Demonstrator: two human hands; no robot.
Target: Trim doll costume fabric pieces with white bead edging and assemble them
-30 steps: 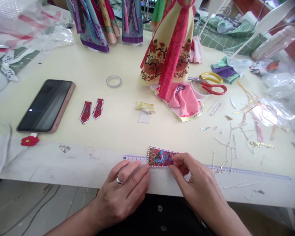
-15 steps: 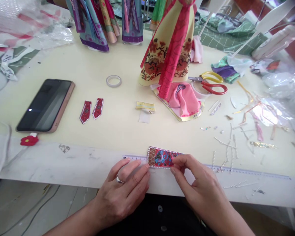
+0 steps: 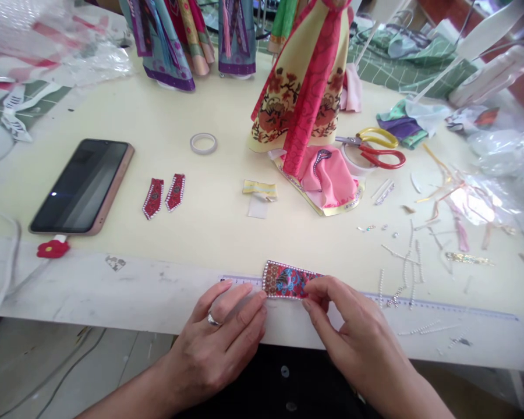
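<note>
A patterned fabric strip [image 3: 283,280], red, blue and brown with a border of small rhinestones, lies across a clear ruler [image 3: 441,306] near the table's front edge. My left hand [image 3: 227,331], a ring on one finger, rests flat over the ruler with its fingers stretched out. Its fingertips touch the strip's lower left corner. Thumb and forefinger of my right hand [image 3: 349,320] pinch at the strip's lower edge, and that hand covers the strip's right end. Loose rhinestone chains [image 3: 413,262] lie to the right.
A phone [image 3: 82,186] lies left, near two red rhinestone-edged pieces [image 3: 163,195] and a tape roll [image 3: 203,143]. Behind stand a yellow and pink doll dress [image 3: 303,87] and other dressed figures. Scissors [image 3: 375,148] lie beside pink fabric [image 3: 327,180]. Plastic wrap [image 3: 502,151] crowds the right side.
The whole view has shifted very slightly. Both hands keep their places at the strip, the right one still pinching.
</note>
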